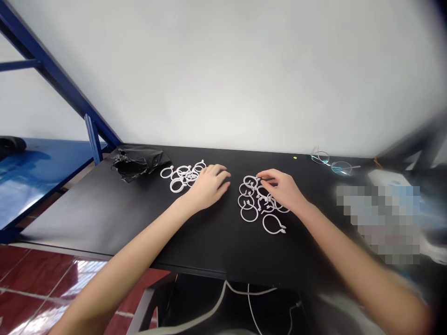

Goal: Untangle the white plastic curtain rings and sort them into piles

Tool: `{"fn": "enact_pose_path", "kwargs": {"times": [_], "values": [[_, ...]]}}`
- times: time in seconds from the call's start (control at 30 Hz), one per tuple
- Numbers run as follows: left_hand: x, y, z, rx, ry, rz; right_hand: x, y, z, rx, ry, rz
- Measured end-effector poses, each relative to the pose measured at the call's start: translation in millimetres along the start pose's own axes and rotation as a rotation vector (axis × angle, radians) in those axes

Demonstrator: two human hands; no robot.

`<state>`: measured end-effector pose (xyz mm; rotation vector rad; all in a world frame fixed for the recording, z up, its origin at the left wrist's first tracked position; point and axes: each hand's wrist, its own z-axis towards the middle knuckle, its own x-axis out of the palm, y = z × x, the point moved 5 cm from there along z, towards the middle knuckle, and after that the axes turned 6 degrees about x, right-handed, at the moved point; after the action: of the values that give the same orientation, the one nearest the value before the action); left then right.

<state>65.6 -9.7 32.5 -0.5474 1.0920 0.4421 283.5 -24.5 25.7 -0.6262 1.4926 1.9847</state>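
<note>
White plastic rings with small end tabs lie in two groups on a black table (132, 223). My left hand (209, 186) rests over the right side of the left ring group (177, 185), palm down with its fingers apart; it covers part of the group. My right hand (279, 186) reaches over the right ring group (248, 213). Its thumb and index finger close at the tab of a white plastic ring (250, 177) at the far side of that group. A single ring (271, 224) lies nearest the front.
A crumpled black plastic bag (139, 163) lies at the back left. Eyeglasses (330, 163) rest near the wall at the back right, by a blurred-out item (384, 223). A blue metal frame (63, 83) stands on the left. Cables (223, 298) hang below the front edge.
</note>
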Motion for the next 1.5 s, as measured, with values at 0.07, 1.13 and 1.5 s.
{"fn": "enact_pose_path", "kwargs": {"times": [0.07, 1.13, 1.5], "values": [[11.2, -19, 12, 0.084, 0.066, -0.106, 6, -5, 13, 0.000, 0.121, -0.061], [20.6, -23, 4, -0.132, -0.137, -0.836, -14, 35, -28, -0.265, -0.384, 0.067], [-24.4, -67, -18, 0.461, -0.657, -0.269, 6, 104, -84, -0.671, -0.206, 0.098]]}}
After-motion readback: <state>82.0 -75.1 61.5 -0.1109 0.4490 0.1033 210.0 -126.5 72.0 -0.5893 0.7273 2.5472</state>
